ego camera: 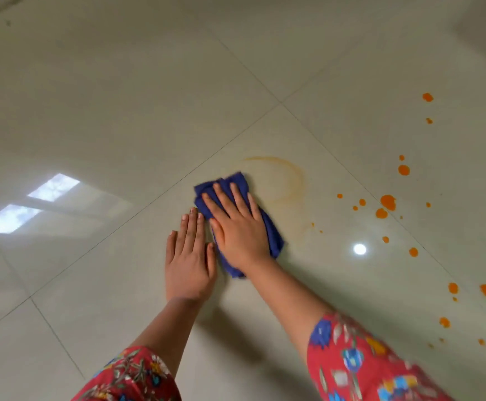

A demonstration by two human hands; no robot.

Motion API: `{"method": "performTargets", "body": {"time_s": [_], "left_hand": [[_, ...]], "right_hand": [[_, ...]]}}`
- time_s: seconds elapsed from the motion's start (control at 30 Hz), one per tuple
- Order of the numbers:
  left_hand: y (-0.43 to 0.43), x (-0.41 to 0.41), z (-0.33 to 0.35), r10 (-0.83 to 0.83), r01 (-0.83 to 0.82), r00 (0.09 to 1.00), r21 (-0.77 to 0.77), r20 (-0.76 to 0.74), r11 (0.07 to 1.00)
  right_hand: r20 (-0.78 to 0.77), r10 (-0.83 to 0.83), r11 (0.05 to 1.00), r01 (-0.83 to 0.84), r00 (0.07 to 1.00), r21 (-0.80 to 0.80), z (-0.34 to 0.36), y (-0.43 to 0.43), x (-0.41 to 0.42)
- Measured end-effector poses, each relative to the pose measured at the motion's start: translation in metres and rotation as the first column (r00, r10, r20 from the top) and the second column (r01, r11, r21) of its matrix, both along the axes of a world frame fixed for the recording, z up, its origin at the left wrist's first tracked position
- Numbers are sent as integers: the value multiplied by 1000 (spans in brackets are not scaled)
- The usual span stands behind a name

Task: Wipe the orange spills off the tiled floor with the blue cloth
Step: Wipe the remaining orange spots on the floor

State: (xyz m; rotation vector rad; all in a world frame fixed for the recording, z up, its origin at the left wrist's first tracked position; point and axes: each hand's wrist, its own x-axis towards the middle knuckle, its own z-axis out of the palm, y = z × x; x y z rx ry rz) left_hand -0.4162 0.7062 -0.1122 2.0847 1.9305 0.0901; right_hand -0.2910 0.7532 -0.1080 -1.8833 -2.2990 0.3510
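right hand (237,227) spread flat on blue cloth (273,235); left hand (188,256) flat on floor (120,125). press evenly, sweep right toward orange spills (388,202).

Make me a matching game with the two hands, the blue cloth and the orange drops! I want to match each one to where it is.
Things:
1. left hand
2. right hand
3. orange drops
4. blue cloth

Places:
A. under a flat hand
B. flat on the bare floor, beside the cloth
C. scattered on the tiles off to the right
D. pressing down on the cloth

Right pairs: 1-B, 2-D, 3-C, 4-A
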Motion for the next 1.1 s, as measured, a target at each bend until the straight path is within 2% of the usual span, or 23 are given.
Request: {"method": "performTargets", "body": {"time_s": [0.07, 0.13, 0.2, 0.23, 0.3, 0.37, 0.43, 0.47, 0.5, 0.57, 0.63, 0.67, 0.7, 0.73, 0.77, 0.8, 0.87, 0.9, 0.93, 0.97, 1.03, 1.07, 1.1], "left_hand": [[0, -1, 1, -11, 11, 1000, -2, 0, 1000], [0, -1, 3, -10, 10, 1000, 3, 2, 1000], [0, 0, 4, -12, 12, 1000, -1, 7, 1000], [1, 0, 4, -11, 11, 1000, 0, 5, 1000], [2, 0, 4, -6, 6, 1000, 0, 3, 1000], [2, 1, 4, -6, 6, 1000, -6, 8, 1000], [0, 0, 4, -5, 5, 1000, -3, 6, 1000], [0, 0, 4, -5, 5, 1000, -3, 6, 1000], [1, 0, 5, -8, 8, 1000, -3, 7, 1000], [1, 1, 5, -13, 13, 1000, -3, 11, 1000], [1, 0, 4, -14, 14, 1000, -5, 12, 1000], [1, 0, 4, -14, 14, 1000, -7, 10, 1000], [-1, 0, 4, -13, 13, 1000, -9, 6, 1000], [0, 0, 4, -12, 12, 1000, -4, 3, 1000], [1, 0, 4, -9, 9, 1000, -1, 0, 1000], [1, 0, 3, -7, 7, 1000, 0, -2, 1000], [0, -1, 3, -8, 8, 1000, 1, 10, 1000], [0, -1, 4, -10, 10, 1000, -1, 19, 1000], [0, -1, 4, -11, 11, 1000, -3, 27, 1000], [0, -1, 4, -10, 10, 999, -2, 32, 1000], [1, 0, 3, -11, 10, 999, 11, 33, 1000], [2, 0, 2, -12, 12, 999, 18, 34, 1000], [1, 0, 1, -13, 12, 999, 20, 33, 1000]], "right_hand": [[60, 32, 999, -32, 998, -5, -2, 46, 26], [79, -252, 968, 251, 965, 19, -6, 64, 64], [30, -573, 819, 571, 819, 60, -6, 37, 77], [22, -626, 779, 624, 780, 66, -5, 14, 68], [52, -465, 885, 464, 884, 31, -3, -28, 31], [17, -124, 992, 124, 992, 2, -3, -26, 9], [13, 112, 994, -112, 994, 11, 0, 22, 12], [43, 143, 990, -143, 989, 3, 0, 48, 22], [81, 103, 995, -102, 991, -16, -1, 73, 38], [122, -169, 984, 174, 978, -30, -3, 106, 75], [68, -475, 878, 478, 877, -33, -1, 112, 97], [56, -526, 849, 528, 848, -30, 1, 103, 94], [65, -473, 880, 475, 878, -9, 1, 87, 82], [77, -326, 945, 326, 942, 12, 1, 66, 65], [85, -82, 997, 81, 993, 7, 0, 43, 48], [85, 156, 988, -155, 984, -17, 0, 26, 36], [52, 385, 923, -384, 921, -30, 5, 38, 36], [59, 350, 937, -350, 935, -12, 4, 61, 46], [73, 230, 973, -230, 970, -17, 4, 85, 59], [90, 47, 999, -45, 995, -29, 5, 109, 78], [90, -337, 939, 341, 937, -37, 4, 133, 118], [73, -421, 905, 424, 904, -31, 2, 130, 127], [70, -415, 909, 416, 907, -10, 1, 117, 126]]}}
